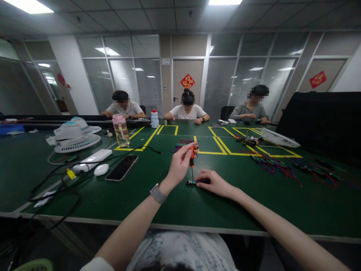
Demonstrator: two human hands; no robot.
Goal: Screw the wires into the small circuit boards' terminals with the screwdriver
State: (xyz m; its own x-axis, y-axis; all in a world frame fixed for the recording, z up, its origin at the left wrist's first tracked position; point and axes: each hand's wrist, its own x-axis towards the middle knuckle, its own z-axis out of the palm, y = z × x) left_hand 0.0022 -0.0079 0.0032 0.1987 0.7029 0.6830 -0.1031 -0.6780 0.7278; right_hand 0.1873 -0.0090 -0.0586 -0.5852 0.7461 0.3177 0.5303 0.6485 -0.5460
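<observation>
In the head view, my left hand (180, 163) is closed around the orange and black handle of a screwdriver (192, 160). The screwdriver stands upright, its thin shaft reaching down to a small circuit board (191, 182) on the green table. My right hand (211, 182) pinches the board's right end, with thumb and fingers low against the tabletop. Some dark wire shows at the fingers of that hand. Behind my left hand lies a bundle of small boards with red and blue wires (183, 143), partly hidden by it.
Left of my hands are a phone (122, 168), a white case (101, 169), a power strip (93, 160), a bottle (121, 130) and a white fan (76, 137). On the right lie wired boards (275, 167) and a white tray-like object (279, 137). Three people sit across the table.
</observation>
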